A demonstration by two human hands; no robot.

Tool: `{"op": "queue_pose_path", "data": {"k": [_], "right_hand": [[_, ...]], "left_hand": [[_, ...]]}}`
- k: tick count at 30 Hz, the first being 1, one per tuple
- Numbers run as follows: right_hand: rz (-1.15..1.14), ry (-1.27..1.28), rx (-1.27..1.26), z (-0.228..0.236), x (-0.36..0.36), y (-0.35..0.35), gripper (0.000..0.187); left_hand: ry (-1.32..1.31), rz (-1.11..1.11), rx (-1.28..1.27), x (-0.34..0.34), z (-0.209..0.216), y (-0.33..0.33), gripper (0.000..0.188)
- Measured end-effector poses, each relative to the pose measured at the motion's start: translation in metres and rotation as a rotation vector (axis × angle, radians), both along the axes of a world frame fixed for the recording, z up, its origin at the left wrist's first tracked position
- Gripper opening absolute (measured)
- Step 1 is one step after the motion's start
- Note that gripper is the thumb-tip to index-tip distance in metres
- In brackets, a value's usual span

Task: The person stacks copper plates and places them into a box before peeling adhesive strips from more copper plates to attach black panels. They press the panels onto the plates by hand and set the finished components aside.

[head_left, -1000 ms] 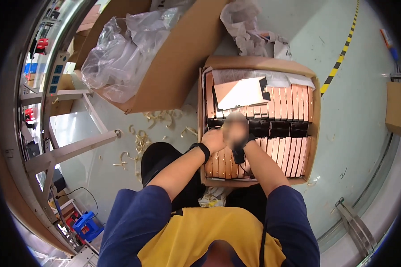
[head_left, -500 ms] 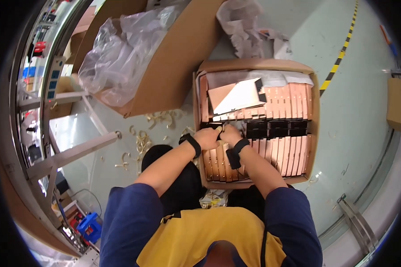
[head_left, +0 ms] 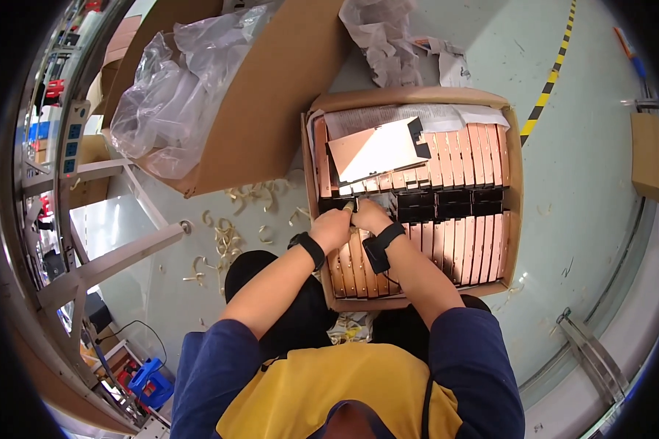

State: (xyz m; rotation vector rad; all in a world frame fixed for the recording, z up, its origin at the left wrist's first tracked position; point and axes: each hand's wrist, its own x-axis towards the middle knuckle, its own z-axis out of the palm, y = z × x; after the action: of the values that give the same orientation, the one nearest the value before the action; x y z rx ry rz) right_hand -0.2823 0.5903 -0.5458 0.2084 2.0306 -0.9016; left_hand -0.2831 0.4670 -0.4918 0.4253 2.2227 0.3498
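An open cardboard box (head_left: 516, 175) stands in front of me, holding two rows of copper-coloured flat panels (head_left: 454, 252) set on edge, with black parts (head_left: 415, 208) along the gap between the rows. Over the gap's left part, my left hand (head_left: 331, 229) and my right hand (head_left: 371, 216) meet, fingers closed and almost touching. A small pale yellowish piece (head_left: 349, 207) shows at the left fingertips. What the right fingers pinch, if anything, is hidden. One copper panel (head_left: 377, 152) lies flat and tilted on the far row. Black bands circle both wrists.
A larger carton (head_left: 263, 110) with clear plastic sheeting (head_left: 172, 110) stands at the far left. Crumpled paper (head_left: 384, 44) lies beyond the box. Curled pale strips (head_left: 227, 238) litter the floor on the left, near a metal frame leg (head_left: 135, 252). Yellow-black floor tape (head_left: 542, 102) runs at right.
The whole view has shifted slightly, so the box and cartons appear farther left. Both hands stay closed together over the gap, with only small movement of the fingers.
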Motion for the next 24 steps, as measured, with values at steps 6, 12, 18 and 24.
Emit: {"op": "queue_pose_path", "data": {"k": [6, 12, 18, 24], "right_hand": [[0.037, 0.001, -0.012, -0.016, -0.005, 0.008, 0.036], [-0.020, 0.122, 0.125, 0.013, 0.007, 0.001, 0.031], [-0.141, 0.390, 0.227, 0.083, 0.000, 0.089, 0.029], [-0.672, 0.599, 0.343, 0.064, 0.043, 0.253, 0.029]], "left_hand": [[0.000, 0.004, 0.024, 0.003, -0.014, 0.009, 0.024], [0.030, 0.019, 0.097, -0.007, -0.020, -0.001, 0.028], [0.035, -0.082, -0.052, -0.018, 0.029, 0.020, 0.029], [0.584, -0.072, 0.502, 0.007, -0.004, 0.089, 0.016]]}}
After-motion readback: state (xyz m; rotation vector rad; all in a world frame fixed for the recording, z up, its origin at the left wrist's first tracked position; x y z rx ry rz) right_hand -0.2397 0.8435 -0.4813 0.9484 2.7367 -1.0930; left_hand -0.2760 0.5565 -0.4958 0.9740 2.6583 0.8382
